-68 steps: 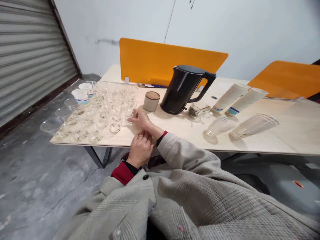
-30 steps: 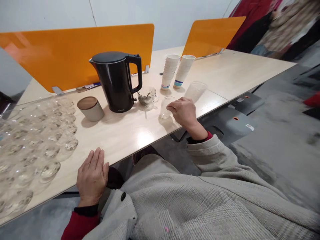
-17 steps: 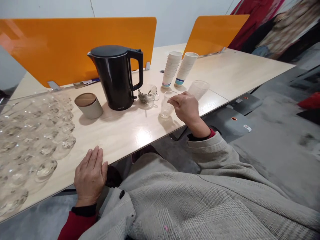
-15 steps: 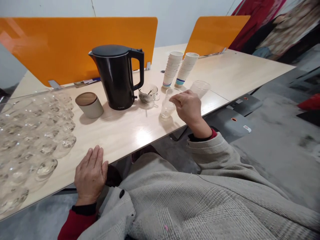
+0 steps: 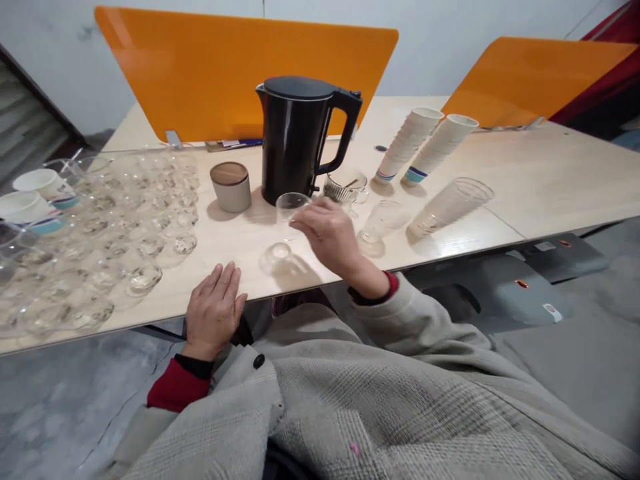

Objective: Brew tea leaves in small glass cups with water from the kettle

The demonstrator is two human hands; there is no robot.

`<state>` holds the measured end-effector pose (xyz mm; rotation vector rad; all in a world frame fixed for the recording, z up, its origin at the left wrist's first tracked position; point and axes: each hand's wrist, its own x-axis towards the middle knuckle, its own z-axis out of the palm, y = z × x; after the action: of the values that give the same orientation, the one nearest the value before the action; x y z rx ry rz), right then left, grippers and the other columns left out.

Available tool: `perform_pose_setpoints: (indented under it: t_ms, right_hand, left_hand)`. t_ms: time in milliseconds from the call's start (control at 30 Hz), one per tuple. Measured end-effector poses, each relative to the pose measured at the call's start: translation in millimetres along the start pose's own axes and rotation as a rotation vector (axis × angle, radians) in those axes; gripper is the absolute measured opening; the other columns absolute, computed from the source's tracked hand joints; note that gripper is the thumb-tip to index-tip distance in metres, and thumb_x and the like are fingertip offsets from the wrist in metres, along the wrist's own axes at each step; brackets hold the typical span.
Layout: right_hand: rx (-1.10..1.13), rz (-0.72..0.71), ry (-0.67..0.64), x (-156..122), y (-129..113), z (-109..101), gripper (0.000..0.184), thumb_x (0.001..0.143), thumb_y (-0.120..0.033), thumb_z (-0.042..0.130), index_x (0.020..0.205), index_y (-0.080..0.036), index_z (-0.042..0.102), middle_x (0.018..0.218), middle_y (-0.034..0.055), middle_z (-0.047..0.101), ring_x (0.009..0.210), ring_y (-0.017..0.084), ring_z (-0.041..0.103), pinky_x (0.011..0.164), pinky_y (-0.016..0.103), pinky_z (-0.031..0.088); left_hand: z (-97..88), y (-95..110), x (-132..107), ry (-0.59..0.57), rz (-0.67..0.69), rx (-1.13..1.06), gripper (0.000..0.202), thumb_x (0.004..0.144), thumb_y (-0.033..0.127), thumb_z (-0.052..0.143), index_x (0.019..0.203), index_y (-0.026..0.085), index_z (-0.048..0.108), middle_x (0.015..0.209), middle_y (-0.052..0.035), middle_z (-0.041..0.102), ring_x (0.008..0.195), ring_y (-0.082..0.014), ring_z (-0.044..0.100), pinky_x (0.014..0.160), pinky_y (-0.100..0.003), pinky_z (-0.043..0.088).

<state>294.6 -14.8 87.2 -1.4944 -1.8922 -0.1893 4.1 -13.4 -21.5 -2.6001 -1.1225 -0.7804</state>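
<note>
Head view: a clear plastic cup is being held at its rim by the right hand fingers at frame centre; the left hand is being rested flat, fingers spread, on the desk edge.

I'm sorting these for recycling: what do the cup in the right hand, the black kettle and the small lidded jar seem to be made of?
The cup held by the right hand looks like thin clear plastic: see-through, glossy, possibly glass. The kettle seems glossy black plastic or coated metal, with sheen on its side. The jar looks like matte beige ceramic with a brown, wood-like lid.
</note>
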Motion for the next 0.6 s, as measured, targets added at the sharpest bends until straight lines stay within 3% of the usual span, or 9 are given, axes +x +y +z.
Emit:
perform_pose_setpoints:
  t_ms: [100, 200, 333, 500, 600]
  right_hand:
    - [0.009, 0.011, -0.141, 18.7, -13.6, 37.3, 0.028, 0.107, -0.026, 0.058, 0.092, -0.022, 0.081, 0.099, 0.0076, 0.081, 0.100, 0.026, 0.063, 0.093, 0.041, 0.050]
    - [-0.016, 0.024, -0.221, 30.1, -28.0, 57.4, 0.027, 0.107, -0.024, 0.059, 0.093, -0.021, 0.081, 0.101, 0.0093, 0.081, 0.106, 0.028, 0.062, 0.096, 0.042, 0.046]
    - [-0.035, 0.042, -0.279, 32.0, -37.1, 72.0, 0.027, 0.107, -0.025, 0.059, 0.091, -0.021, 0.081, 0.098, 0.0091, 0.080, 0.107, 0.028, 0.062, 0.097, 0.042, 0.045]
    - [-0.043, 0.020, -0.256, 26.4, -39.4, 82.2, 0.031, 0.108, -0.024, 0.056, 0.092, -0.023, 0.082, 0.097, 0.0073, 0.081, 0.106, 0.028, 0.064, 0.095, 0.043, 0.050]
    - [0.010, -0.004, -0.242, 24.8, -40.7, 80.1, 0.022, 0.105, -0.026, 0.061, 0.105, -0.022, 0.083, 0.112, 0.0084, 0.083, 0.113, 0.030, 0.066, 0.100, 0.044, 0.052]
  left_hand:
    - [-0.6, 1.0, -0.3, -0.009, -0.019, -0.026, 0.053, 0.109, 0.037, 0.050, 0.159, 0.021, 0.056, 0.155, -0.0124, 0.067, 0.147, -0.0320, 0.061, 0.112, -0.046, 0.048]
    - [-1.1, 1.1, -0.3, -0.019, -0.028, -0.041, 0.053, 0.109, 0.037, 0.050, 0.160, 0.022, 0.056, 0.155, -0.0121, 0.067, 0.148, -0.0314, 0.060, 0.113, -0.046, 0.048]
    - [-0.6, 1.1, -0.8, -0.011, -0.016, -0.023, 0.050, 0.109, 0.037, 0.051, 0.155, 0.019, 0.060, 0.153, -0.0127, 0.068, 0.147, -0.0312, 0.061, 0.112, -0.045, 0.048]
    - [0.5, 2.6, -1.8, -0.005, -0.022, -0.034, 0.049, 0.108, 0.036, 0.052, 0.153, 0.018, 0.062, 0.154, -0.0134, 0.068, 0.148, -0.0318, 0.060, 0.112, -0.046, 0.048]
    - [0.6, 4.0, -2.2, -0.011, -0.035, -0.021, 0.048, 0.109, 0.036, 0.052, 0.152, 0.019, 0.063, 0.154, -0.0120, 0.068, 0.147, -0.0320, 0.061, 0.111, -0.046, 0.049]
